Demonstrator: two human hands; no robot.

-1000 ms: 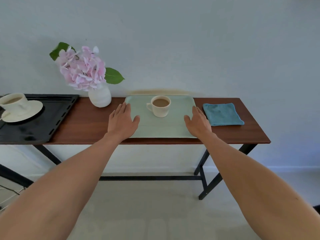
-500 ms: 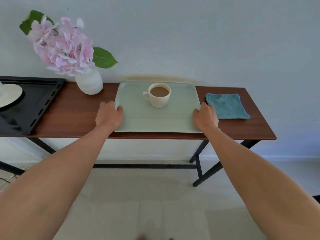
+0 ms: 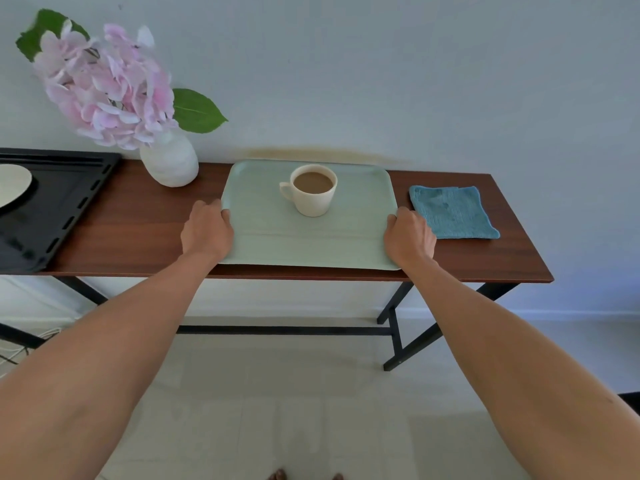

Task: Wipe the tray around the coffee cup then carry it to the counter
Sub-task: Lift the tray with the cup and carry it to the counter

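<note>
A pale green tray (image 3: 304,244) lies on the brown table (image 3: 131,237), its front edge at the table's front edge. A cream cup (image 3: 313,192) full of milky coffee stands upright on the tray's far half, handle to the left. My left hand (image 3: 207,230) is curled over the tray's left rim. My right hand (image 3: 410,235) is curled over the right rim. A folded blue cloth (image 3: 452,213) lies flat on the table just right of the tray, apart from my right hand.
A white vase (image 3: 169,162) of pink flowers (image 3: 104,88) stands left of the tray near the wall. A black baking tray (image 3: 52,209) with a white saucer (image 3: 12,188) fills the table's left end. The wall rises right behind the table.
Both hands went from flat beside the tray to curled around its side rims. My head has come closer and tilted down, so the table looks larger.
</note>
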